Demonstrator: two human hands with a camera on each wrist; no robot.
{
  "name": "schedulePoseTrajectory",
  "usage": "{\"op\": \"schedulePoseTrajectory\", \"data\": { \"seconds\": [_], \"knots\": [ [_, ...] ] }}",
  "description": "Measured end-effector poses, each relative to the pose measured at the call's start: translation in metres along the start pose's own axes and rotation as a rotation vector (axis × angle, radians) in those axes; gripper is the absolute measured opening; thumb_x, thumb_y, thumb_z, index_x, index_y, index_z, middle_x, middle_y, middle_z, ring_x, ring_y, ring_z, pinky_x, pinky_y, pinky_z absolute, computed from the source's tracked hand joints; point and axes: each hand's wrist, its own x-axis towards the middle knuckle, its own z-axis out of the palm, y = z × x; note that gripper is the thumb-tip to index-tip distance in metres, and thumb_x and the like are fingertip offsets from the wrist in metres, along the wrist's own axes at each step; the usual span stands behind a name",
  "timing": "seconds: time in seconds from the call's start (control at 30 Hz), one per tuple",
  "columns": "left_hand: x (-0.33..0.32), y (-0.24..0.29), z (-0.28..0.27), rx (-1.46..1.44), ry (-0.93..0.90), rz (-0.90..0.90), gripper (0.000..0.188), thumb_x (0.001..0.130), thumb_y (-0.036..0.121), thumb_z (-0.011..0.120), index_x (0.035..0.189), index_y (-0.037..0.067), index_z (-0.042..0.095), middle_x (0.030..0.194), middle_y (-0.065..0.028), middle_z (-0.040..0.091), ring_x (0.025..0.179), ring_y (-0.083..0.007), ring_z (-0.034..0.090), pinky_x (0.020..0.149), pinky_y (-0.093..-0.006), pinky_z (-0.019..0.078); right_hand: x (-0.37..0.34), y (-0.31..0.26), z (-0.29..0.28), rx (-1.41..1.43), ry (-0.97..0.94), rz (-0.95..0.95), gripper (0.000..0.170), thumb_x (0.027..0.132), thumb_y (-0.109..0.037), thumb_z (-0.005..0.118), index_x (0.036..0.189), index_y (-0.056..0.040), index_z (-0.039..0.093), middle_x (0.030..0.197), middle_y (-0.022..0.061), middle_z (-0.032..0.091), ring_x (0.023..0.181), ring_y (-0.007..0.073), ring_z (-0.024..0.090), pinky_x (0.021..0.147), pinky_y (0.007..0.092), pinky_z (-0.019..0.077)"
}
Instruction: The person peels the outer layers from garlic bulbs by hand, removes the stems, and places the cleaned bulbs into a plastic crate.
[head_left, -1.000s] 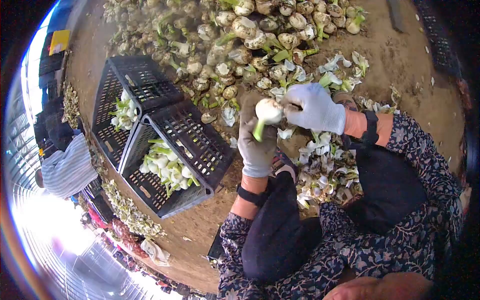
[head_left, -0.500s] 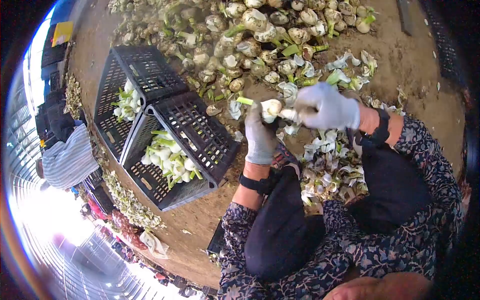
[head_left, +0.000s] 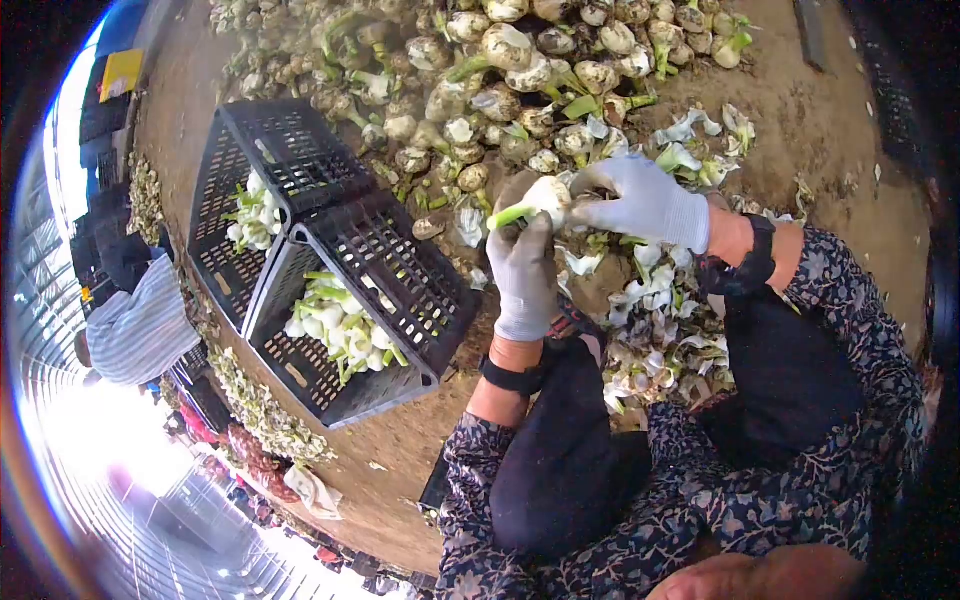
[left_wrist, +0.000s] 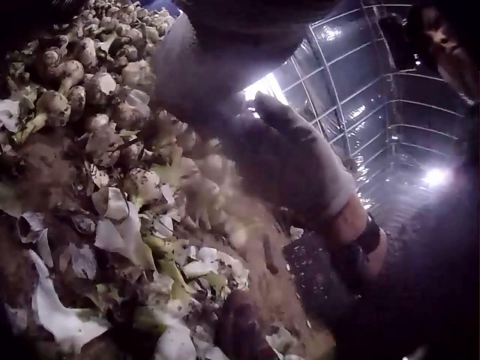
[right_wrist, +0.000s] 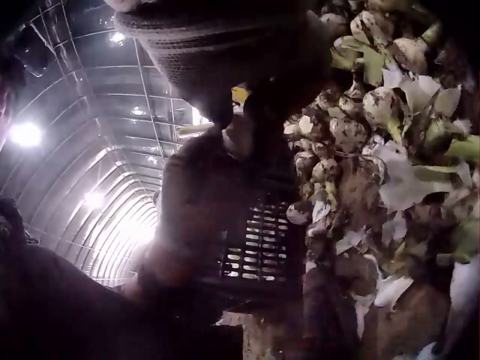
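Note:
A white garlic bulb [head_left: 548,198] with a short green stem lies between my gloved hands in the head view, the stem toward the left. My left hand [head_left: 523,270] grips it from below, thumb and fingers around the bulb. From the right, my right hand [head_left: 645,207] pinches at the other end of the bulb with thumb and curled fingers. In the left wrist view the right hand [left_wrist: 300,157] shows beyond the dark left glove. The right wrist view is dim, and the gloves hide most of the bulb there.
Two black slatted crates [head_left: 385,270] lie tipped on their sides at left, cleaned bulbs [head_left: 345,325] inside. A big heap of dirty, unpeeled bulbs [head_left: 500,70] spreads ahead. Peeled skins [head_left: 665,350] pile between my legs. Another person [head_left: 140,325] sits far left.
The bulb's stem swung from pointing down to pointing left. My right hand, blurred and drawn back a little half a second ago, is now close against the bulb.

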Motion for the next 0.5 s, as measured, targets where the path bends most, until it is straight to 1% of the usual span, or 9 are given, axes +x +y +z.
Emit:
{"op": "schedulePoseTrajectory", "data": {
  "seconds": [0.03,0.1,0.13,0.17,0.23,0.27,0.37,0.47,0.5],
  "knots": [
    [-0.001,0.002,0.007,0.027,0.016,0.018,0.042,0.090,0.006,0.054,0.131,-0.003,0.047,0.124,-0.0131,0.055,0.111,-0.0178,0.055,0.096,-0.0292,0.0430,0.001,-0.001,0.001,-0.007,-0.013,0.041,0.043,0.079,-0.041,0.064,0.096,-0.0013,0.067,0.087,0.0217,0.066,0.085,0.0366,0.064,0.076,0.0435,0.0488],
    [0.003,-0.004,0.010,0.233,0.010,0.182,0.046,0.089,0.005,0.056,0.132,-0.004,0.046,0.127,-0.0145,0.055,0.112,-0.0176,0.054,0.097,-0.0291,0.0418,0.005,-0.003,-0.006,-0.048,-0.067,0.063,0.043,0.080,-0.040,0.063,0.097,-0.0006,0.067,0.081,0.0228,0.065,0.081,0.0374,0.064,0.075,0.0439,0.0490],
    [0.006,-0.005,0.010,0.402,0.012,0.311,0.045,0.084,0.002,0.059,0.129,-0.004,0.050,0.126,-0.0138,0.053,0.112,-0.0186,0.054,0.096,-0.0302,0.0429,0.006,-0.005,-0.011,-0.039,-0.094,0.079,0.043,0.080,-0.041,0.062,0.096,-0.0006,0.067,0.080,0.0230,0.064,0.081,0.0377,0.064,0.075,0.0442,0.0490],
    [0.005,-0.007,0.011,0.427,0.009,0.313,0.045,0.083,0.000,0.059,0.127,-0.005,0.052,0.126,-0.0137,0.053,0.112,-0.0193,0.054,0.096,-0.0306,0.0433,0.007,-0.005,-0.013,-0.029,-0.122,0.097,0.043,0.080,-0.041,0.062,0.096,-0.0005,0.067,0.079,0.0232,0.064,0.080,0.0379,0.064,0.074,0.0446,0.0490],
    [0.001,0.001,0.022,0.473,0.002,0.312,0.044,0.080,-0.003,0.060,0.123,-0.005,0.054,0.126,-0.0135,0.051,0.114,-0.0207,0.054,0.095,-0.0315,0.0442,0.008,0.001,-0.013,-0.112,-0.174,0.045,0.042,0.081,-0.040,0.060,0.092,-0.0002,0.066,0.078,0.0233,0.063,0.078,0.0387,0.063,0.072,0.0450,0.0489],
    [0.006,-0.005,0.016,0.556,-0.027,0.373,0.047,0.075,-0.006,0.060,0.121,-0.003,0.056,0.124,-0.0138,0.049,0.114,-0.0226,0.054,0.093,-0.0324,0.0462,0.010,0.005,-0.014,-0.154,-0.199,0.017,0.041,0.082,-0.040,0.059,0.090,0.0000,0.066,0.077,0.0233,0.063,0.077,0.0390,0.063,0.071,0.0452,0.0489],
    [0.008,0.002,0.024,0.719,-0.054,0.505,0.049,0.072,-0.008,0.059,0.120,0.000,0.057,0.122,-0.0144,0.049,0.111,-0.0242,0.055,0.091,-0.0320,0.0471,0.013,0.004,-0.024,-0.100,-0.284,0.033,0.039,0.082,-0.039,0.057,0.086,-0.0005,0.065,0.076,0.0232,0.062,0.076,0.0393,0.063,0.071,0.0460,0.0485],
    [0.012,0.000,0.023,0.857,-0.057,0.600,0.053,0.068,-0.009,0.060,0.120,0.003,0.058,0.121,-0.0135,0.049,0.108,-0.0248,0.056,0.090,-0.0318,0.0471,0.017,0.011,-0.024,-0.149,-0.293,0.060,0.037,0.083,-0.038,0.056,0.085,-0.0018,0.065,0.074,0.0228,0.062,0.075,0.0397,0.062,0.070,0.0470,0.0482],
    [0.012,0.001,0.025,0.849,-0.049,0.588,0.054,0.068,-0.009,0.061,0.120,0.003,0.058,0.120,-0.0136,0.049,0.107,-0.0253,0.056,0.091,-0.0318,0.0467,0.018,0.009,-0.024,-0.140,-0.301,0.061,0.037,0.083,-0.038,0.055,0.085,-0.0020,0.065,0.074,0.0228,0.062,0.074,0.0398,0.062,0.070,0.0471,0.0482]
  ]
}}
